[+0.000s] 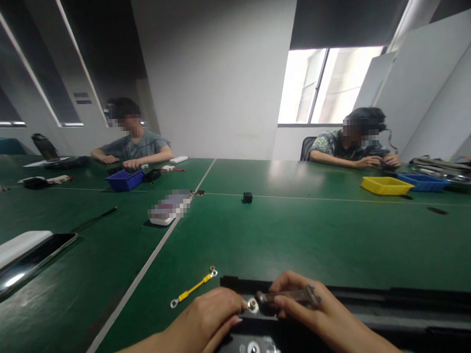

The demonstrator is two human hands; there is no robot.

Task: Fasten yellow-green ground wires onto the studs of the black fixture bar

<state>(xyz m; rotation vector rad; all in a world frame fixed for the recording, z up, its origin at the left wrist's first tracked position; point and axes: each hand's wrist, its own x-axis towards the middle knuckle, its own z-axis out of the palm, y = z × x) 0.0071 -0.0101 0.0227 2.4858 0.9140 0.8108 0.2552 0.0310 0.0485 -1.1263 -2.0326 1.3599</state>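
At six o'clock, the right hand (325,311) grips a grey metal tool (291,296) beside a silver ring lug (253,305); the left hand's (215,313) hold is unclear. Work looks unfinished: a yellow ring-ended cable (193,289) lies loose toward seven.

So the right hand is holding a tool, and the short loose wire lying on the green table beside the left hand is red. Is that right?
Not quite: the short loose wire is yellow, not red, as the head view shows. It does lie on the green table beside the left hand, and the right hand is holding a tool.
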